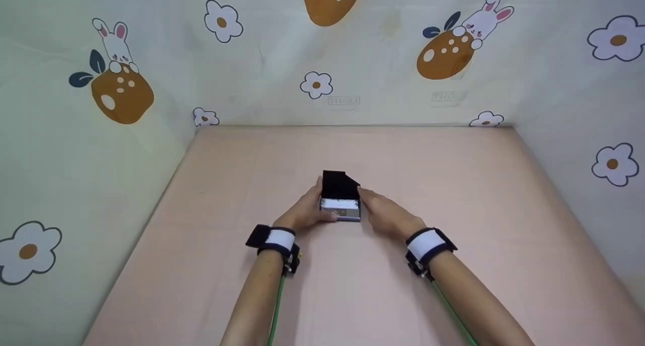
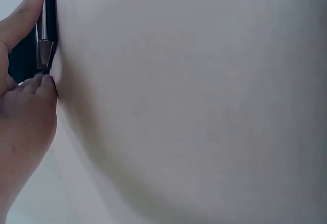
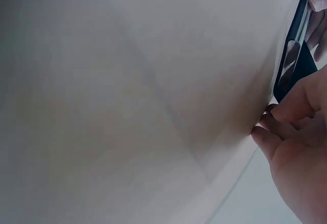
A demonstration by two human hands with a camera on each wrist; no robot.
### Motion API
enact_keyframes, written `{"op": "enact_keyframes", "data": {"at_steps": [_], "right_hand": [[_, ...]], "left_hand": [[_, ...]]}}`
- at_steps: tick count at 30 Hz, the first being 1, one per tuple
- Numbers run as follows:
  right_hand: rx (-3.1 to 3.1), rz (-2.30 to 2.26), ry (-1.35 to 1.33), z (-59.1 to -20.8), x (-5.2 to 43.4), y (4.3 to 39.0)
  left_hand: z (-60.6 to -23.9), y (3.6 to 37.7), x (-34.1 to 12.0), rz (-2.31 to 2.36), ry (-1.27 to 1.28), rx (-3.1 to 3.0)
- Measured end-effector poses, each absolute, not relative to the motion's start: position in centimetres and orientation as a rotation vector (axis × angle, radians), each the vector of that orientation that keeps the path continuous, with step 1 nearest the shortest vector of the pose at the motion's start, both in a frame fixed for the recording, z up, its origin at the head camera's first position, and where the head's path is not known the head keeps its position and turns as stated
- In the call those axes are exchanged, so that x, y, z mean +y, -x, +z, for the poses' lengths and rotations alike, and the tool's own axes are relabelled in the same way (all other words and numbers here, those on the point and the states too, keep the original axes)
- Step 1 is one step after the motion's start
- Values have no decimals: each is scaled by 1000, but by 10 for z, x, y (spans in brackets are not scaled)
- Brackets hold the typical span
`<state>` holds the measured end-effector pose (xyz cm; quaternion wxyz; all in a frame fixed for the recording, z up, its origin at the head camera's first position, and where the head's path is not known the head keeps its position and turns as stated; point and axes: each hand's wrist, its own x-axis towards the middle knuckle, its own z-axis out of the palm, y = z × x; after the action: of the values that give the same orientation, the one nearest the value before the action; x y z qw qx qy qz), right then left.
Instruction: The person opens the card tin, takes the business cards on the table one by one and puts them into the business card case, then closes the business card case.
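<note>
A small case [image 1: 340, 185] with a black upper flap and a silver lower part lies near the table's middle. A whitish, printed-looking surface shows in the lower part; its exact kind is unclear. My left hand [image 1: 303, 209] grips its left side, thumb on the lower front edge. On the right, my right hand [image 1: 390, 214] has its fingertips at the black flap's edge, fingers curled. The left wrist view shows the case [image 2: 45, 53] edge-on beside the left hand [image 2: 25, 117]. In the right wrist view, the right hand [image 3: 301, 142] is close against the case [image 3: 292, 55]; its contact is partly hidden.
The pale pink tabletop [image 1: 322, 285] stretches around both hands. Patterned cloth walls [image 1: 373, 54] with rabbits, flowers and brown fruit stand at the back and both sides. Wrist straps [image 1: 279, 239] with green cables [image 1: 277, 305] sit on both arms.
</note>
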<state>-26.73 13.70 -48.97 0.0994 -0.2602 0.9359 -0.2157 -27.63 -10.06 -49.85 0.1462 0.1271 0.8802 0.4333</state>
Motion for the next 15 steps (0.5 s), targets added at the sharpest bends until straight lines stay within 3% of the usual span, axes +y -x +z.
{"op": "enact_keyframes", "data": {"at_steps": [15], "right_hand": [[2803,-645,787,-482,144,251]], "left_hand": [[-491,263,-108,1327,-436,2492]]}}
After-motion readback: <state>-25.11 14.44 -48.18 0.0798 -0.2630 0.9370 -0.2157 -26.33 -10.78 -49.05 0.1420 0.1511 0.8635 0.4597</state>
